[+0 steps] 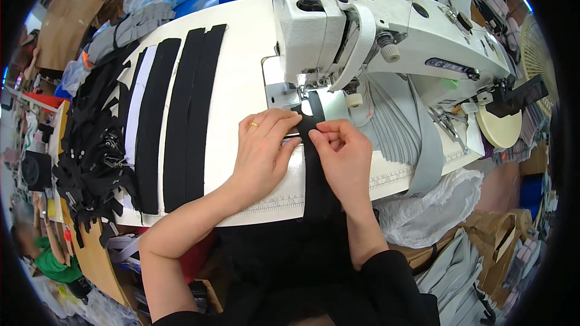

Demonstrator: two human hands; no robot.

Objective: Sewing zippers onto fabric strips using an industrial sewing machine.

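A black fabric strip [319, 187] was positioned in front of the industrial sewing machine [386, 30]. Its edge was touched by the left hand [261, 152], thumb and fingers apart; it was pinched by the right hand [345, 158], thumb against forefinger. Black bands [180, 127] were laid left of the machine.

one black top [356, 302]: the left sleeve [180, 319] was short, ending above the elbow; the right sleeve [394, 284] was likewise black, its hem loose. one ring [253, 124]: a slim gold-coloured band, worn on the left hand [261, 152].
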